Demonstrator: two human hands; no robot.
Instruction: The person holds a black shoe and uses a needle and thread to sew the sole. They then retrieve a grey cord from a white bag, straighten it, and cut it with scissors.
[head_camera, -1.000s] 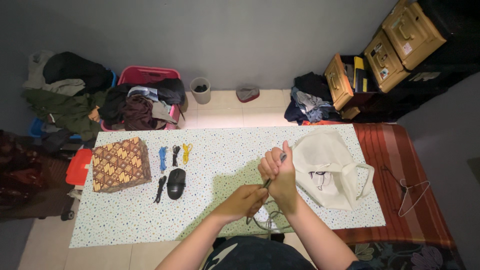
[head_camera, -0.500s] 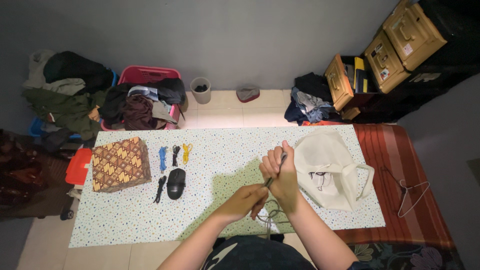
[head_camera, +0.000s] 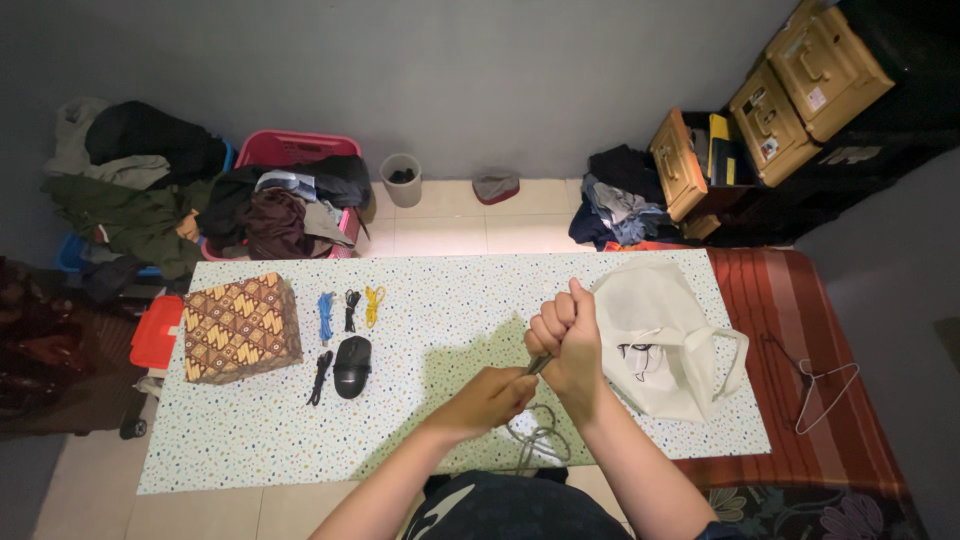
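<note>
We see a long table (head_camera: 440, 300) with a pale speckled cover. On it, far left: a brown patterned box (head_camera: 240, 327). Just right of the box, a far row of small coiled cables: blue (head_camera: 325, 314), black (head_camera: 351, 308), yellow (head_camera: 373, 304). Nearer than those lie a black strap (head_camera: 320, 376) and a black mouse (head_camera: 351, 365), side by side. Right end: a white cloth bag (head_camera: 665, 335), lying flat. Near edge, centre: a grey cable (head_camera: 537, 443) in loose loops.

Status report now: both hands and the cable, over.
Right hand fisted around grey cable, raised over table. Left hand pinching the same cable below it. Slack loops at table edge. Nothing in the way; mouse, bag apart.
</note>
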